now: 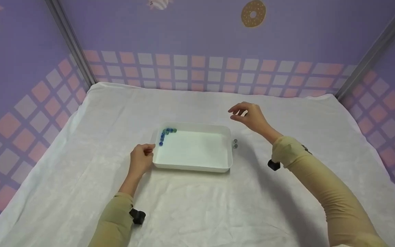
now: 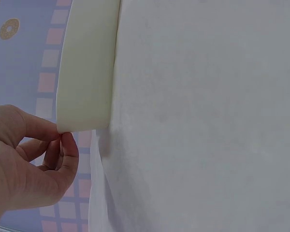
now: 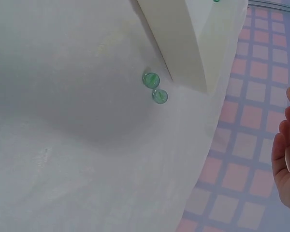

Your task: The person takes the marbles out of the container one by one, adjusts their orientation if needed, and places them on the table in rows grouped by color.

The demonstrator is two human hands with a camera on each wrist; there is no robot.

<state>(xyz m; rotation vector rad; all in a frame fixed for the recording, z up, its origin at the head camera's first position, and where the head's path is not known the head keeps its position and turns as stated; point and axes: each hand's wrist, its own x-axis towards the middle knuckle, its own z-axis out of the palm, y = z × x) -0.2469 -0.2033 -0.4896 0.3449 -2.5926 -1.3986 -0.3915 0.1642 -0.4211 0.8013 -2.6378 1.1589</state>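
Observation:
A white rectangular tray (image 1: 193,167) stands on the cloth. My left hand (image 1: 141,160) is at its left side, thumb and fingertips pinching the rim, as the left wrist view also shows on the tray wall (image 2: 87,67). Inside, several blue and green marbles (image 1: 162,138) line the far left corner, along the left and back walls. Two clear marbles with green inside (image 3: 151,80) lie side by side on the cloth, just outside the tray's right wall. My right hand (image 1: 251,118) hovers beyond them, to the right of the tray, fingers loosely bent and holding nothing.
A white cloth (image 1: 190,212) with slight creases covers the table. Purple panels with pink and white squares (image 1: 197,61) enclose the back and both sides, with grey poles (image 1: 75,48) at the corners. A black wrist camera (image 1: 274,165) sits below the right sleeve.

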